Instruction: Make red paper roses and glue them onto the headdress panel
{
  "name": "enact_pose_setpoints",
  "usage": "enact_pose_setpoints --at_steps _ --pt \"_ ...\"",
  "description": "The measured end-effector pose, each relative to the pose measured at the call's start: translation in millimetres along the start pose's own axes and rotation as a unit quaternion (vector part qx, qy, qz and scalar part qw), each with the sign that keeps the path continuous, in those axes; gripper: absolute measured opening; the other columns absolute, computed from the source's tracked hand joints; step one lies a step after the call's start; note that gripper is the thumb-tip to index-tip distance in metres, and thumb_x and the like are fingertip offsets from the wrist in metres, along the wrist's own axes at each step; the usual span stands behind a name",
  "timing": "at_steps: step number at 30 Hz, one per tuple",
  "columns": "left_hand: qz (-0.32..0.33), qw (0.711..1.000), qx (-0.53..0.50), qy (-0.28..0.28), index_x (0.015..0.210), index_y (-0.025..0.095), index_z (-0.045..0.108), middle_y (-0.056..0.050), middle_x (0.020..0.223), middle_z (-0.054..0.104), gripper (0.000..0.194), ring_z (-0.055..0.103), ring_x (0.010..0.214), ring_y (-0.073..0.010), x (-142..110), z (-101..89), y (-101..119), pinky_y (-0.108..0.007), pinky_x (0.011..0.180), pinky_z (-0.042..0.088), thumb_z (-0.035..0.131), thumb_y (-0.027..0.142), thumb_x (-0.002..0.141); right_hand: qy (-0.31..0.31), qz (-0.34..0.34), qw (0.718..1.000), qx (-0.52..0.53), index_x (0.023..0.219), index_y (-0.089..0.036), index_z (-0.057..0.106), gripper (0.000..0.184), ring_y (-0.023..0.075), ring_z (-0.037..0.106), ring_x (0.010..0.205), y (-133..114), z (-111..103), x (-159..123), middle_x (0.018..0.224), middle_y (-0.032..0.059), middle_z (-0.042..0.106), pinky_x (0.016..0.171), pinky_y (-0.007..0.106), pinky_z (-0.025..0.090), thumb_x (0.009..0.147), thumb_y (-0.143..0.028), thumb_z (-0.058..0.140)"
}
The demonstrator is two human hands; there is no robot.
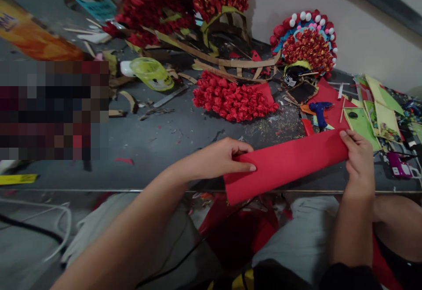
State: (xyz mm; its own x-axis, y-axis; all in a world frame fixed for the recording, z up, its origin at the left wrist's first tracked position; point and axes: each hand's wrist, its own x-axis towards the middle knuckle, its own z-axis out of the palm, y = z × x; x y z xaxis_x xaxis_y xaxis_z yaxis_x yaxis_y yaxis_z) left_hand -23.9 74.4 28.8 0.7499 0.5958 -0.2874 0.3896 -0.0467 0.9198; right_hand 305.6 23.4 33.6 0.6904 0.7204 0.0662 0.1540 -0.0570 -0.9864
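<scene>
A folded red paper sheet (286, 164) lies across the near edge of the dark table (171, 140). My left hand (220, 158) pinches its left end, thumb on top and fingers closed over the fold. My right hand (359, 158) grips the right end, fingers curled over the paper's far edge. The sheet's lower left corner hangs past the table edge over my lap.
A slab of red paper roses (231, 99) lies just beyond the sheet. Rose-covered headdress frames (184, 4) and a pom-pom crown (306, 44) stand at the back. A blue glue gun (319, 112), green cards (379, 110), a yellow-green tape dispenser (151, 72) and scraps are scattered about.
</scene>
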Motion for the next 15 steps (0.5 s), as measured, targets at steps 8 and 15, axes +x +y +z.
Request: enact_pose_setpoints --at_steps 8,15 --pt "-0.012 0.987 -0.083 0.134 0.068 0.013 0.064 0.002 0.057 0.055 0.027 0.043 0.052 -0.0088 2.6 -10.5 -1.7 -0.019 0.048 0.034 0.066 0.040 0.068 0.074 -0.022 0.996 0.042 0.074 -0.017 0.067 0.037 0.0130 0.060 0.061 12.2 -15.2 15.2 0.069 -0.0018 0.065 0.072 0.038 0.053 0.048 -0.039 0.082" --pt "-0.008 0.985 -0.092 0.148 0.064 0.012 0.064 0.001 0.054 0.054 0.029 0.043 0.051 -0.0087 4.3 -11.2 -3.7 -0.020 0.047 0.033 0.066 0.041 0.069 0.073 -0.033 0.997 0.017 0.077 -0.017 0.066 0.037 0.0146 0.060 0.064 15.9 -15.0 16.3 0.069 -0.0013 0.065 0.071 0.038 0.052 0.052 -0.040 0.080"
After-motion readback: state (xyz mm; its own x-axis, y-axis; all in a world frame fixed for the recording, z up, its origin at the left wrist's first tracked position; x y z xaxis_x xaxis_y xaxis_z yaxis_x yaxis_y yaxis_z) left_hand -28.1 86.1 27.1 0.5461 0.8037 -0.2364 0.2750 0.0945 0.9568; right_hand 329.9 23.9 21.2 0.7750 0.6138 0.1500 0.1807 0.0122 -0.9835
